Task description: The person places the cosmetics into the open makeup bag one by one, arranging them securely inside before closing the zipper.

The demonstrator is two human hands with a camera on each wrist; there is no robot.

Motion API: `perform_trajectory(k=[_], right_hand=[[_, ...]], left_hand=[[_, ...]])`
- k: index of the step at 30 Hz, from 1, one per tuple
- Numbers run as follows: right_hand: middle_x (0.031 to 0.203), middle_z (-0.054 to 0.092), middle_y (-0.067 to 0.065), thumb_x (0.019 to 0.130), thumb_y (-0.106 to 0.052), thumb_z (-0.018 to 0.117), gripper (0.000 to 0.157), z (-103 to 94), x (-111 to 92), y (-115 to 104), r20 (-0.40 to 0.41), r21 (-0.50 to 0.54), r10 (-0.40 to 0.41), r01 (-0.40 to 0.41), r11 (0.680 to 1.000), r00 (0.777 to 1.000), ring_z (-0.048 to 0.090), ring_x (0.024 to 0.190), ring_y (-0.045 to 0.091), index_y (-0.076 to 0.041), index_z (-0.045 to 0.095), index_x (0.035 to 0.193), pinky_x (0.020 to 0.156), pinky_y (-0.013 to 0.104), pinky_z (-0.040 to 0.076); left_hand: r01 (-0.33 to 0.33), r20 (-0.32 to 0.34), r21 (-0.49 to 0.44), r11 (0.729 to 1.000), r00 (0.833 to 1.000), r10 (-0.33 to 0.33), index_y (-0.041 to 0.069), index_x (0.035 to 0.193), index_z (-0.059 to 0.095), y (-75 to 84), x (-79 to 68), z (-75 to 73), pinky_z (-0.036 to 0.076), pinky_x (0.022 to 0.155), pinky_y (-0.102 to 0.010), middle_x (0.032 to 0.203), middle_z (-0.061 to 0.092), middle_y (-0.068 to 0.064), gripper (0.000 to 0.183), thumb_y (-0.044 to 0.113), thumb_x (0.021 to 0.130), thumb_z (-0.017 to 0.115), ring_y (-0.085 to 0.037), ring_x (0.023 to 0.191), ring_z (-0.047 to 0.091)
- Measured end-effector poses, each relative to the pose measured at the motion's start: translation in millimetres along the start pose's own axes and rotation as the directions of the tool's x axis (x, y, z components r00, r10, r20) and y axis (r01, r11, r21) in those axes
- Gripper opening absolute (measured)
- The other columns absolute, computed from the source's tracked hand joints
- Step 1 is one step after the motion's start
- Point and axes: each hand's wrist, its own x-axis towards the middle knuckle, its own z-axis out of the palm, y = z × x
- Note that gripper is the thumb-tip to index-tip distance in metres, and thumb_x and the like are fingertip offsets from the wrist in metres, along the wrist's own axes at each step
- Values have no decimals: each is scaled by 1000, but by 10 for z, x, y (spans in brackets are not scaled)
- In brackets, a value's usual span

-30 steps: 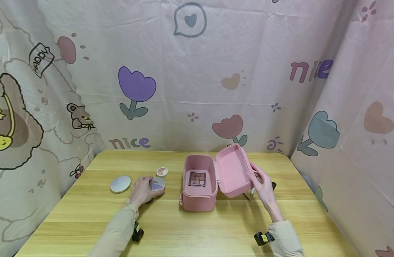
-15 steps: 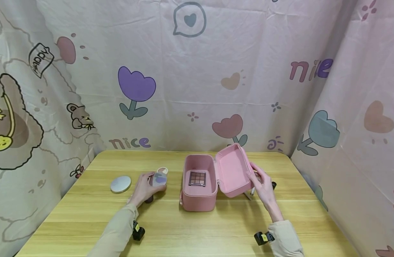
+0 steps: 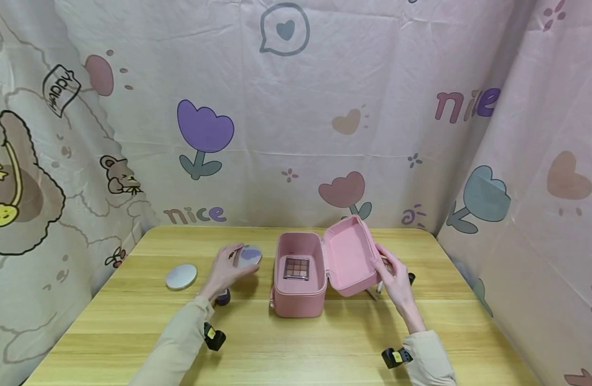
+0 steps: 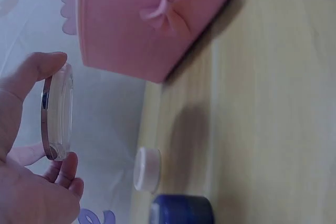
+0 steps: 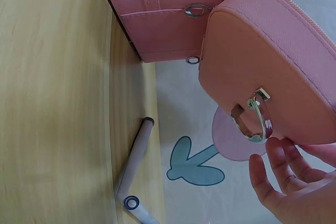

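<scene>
My left hand pinches a round compact by its edge, between thumb and fingers. It is held above the table, left of a pink makeup case; its lilac-patterned face shows in the head view. Inside the case lies an eyeshadow palette. The lid is swung out to the right, and my right hand holds its outer edge, thumb at the rim and fingers behind. A metal ring handle sits on the lid's outer face, close to my right fingertips.
A round silvery disc lies at the left on the wooden table. A dark blue container and a small white round pot stand near my left hand. Slim tubes lie behind the lid. Patterned cloth hangs behind.
My left hand has raised the compact off the table and carried it away and to the right, over the small round pot. My right hand and the lid stay put.
</scene>
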Motion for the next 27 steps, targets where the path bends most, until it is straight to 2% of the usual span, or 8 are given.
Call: perform_trajectory(k=[4, 15, 27], right_hand=[[142, 56, 38, 104, -7, 58, 55, -8, 2, 5, 1, -6, -3, 3, 1000, 1000, 63, 98, -9, 13, 43, 153, 82, 11, 54], [144, 54, 37, 104, -7, 58, 54, 14, -7, -12, -1, 6, 2, -2, 1000, 1000, 62, 100, -10, 12, 44, 153, 85, 10, 53], [145, 54, 35, 104, -8, 58, 54, 14, -7, -15, 1, 3, 9, -9, 1000, 1000, 62, 100, -10, 11, 44, 153, 85, 10, 53]], left_hand=[[-18, 10, -15, 1000, 1000, 18, -3, 153, 48, 86, 33, 21, 34, 122, -63, 156, 42, -32, 89, 28, 81, 89, -48, 141, 44], [-118, 46, -34, 992, 992, 119, -4, 150, 53, 374, 150, 132, 39, 119, -61, 150, 50, -30, 84, 23, 80, 90, -45, 138, 47], [-148, 102, -89, 985, 982, 157, -1, 151, 52, 677, 268, 363, 38, 121, -60, 150, 50, -26, 85, 25, 79, 90, -42, 139, 47]])
